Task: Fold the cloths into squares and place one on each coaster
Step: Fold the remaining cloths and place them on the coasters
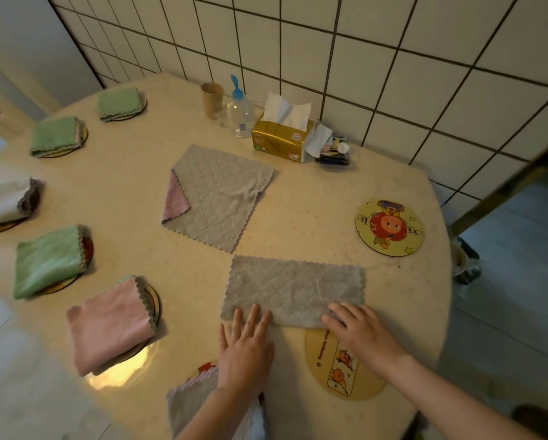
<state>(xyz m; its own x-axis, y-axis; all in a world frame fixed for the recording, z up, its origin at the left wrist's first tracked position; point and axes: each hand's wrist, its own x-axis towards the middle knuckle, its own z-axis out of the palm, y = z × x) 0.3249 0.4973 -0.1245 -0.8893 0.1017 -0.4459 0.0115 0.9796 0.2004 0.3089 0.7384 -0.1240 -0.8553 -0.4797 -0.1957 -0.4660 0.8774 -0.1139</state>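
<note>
A grey cloth (293, 289), folded into a long rectangle, lies near the table's front edge. My left hand (245, 347) presses flat on its near left edge. My right hand (363, 333) rests with straight fingers on its near right corner. A second grey cloth (218, 195) lies spread out behind it, one pink corner turned up. Two round coasters are bare: one with a cartoon figure (390, 228) at the right, another yellow coaster (342, 366) between my forearms. A folded grey cloth (196, 404) sits on a coaster under my left forearm.
Along the left edge, folded cloths sit on coasters: green (118, 103), green (56, 136), white (7, 200), green (47, 260), pink (109, 323). A paper cup (212, 98), clear bottle (240, 114) and tissue pack (282, 138) stand by the tiled wall.
</note>
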